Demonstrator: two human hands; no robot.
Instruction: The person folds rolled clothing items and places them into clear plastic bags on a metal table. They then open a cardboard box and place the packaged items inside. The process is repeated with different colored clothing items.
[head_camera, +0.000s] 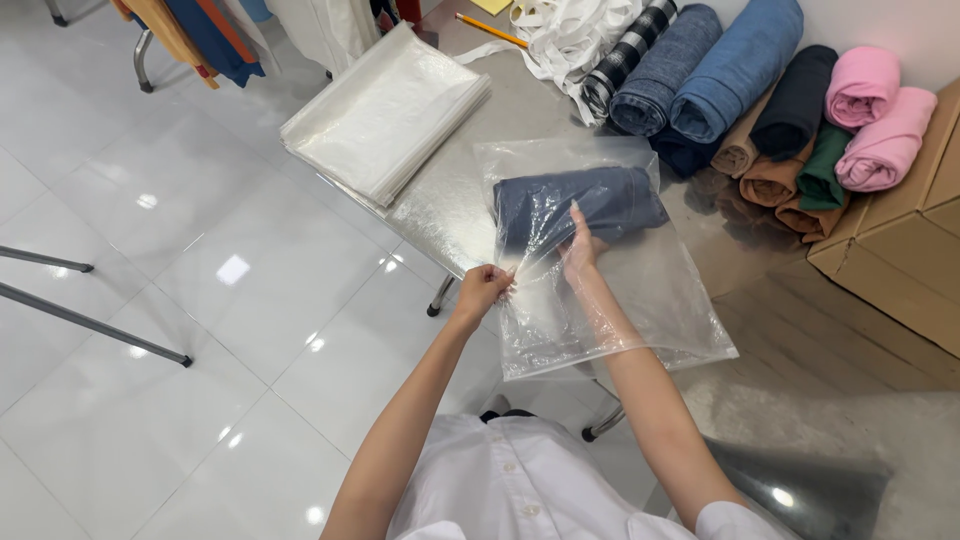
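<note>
Left hand (484, 288) pinches the clear bag's (640, 300) edge — right hand (580, 248) inside, fingertips touching folded navy garment (580, 203).

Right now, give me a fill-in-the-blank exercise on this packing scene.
1. The folded dark blue garment lies inside a clear plastic ____.
2. The right hand reaches ____ the bag.
3. The left hand grips the bag's ____ with its fingers.
4. The two rolls nearest the cardboard box are ____.

Missing words: bag; inside; edge; pink
</note>
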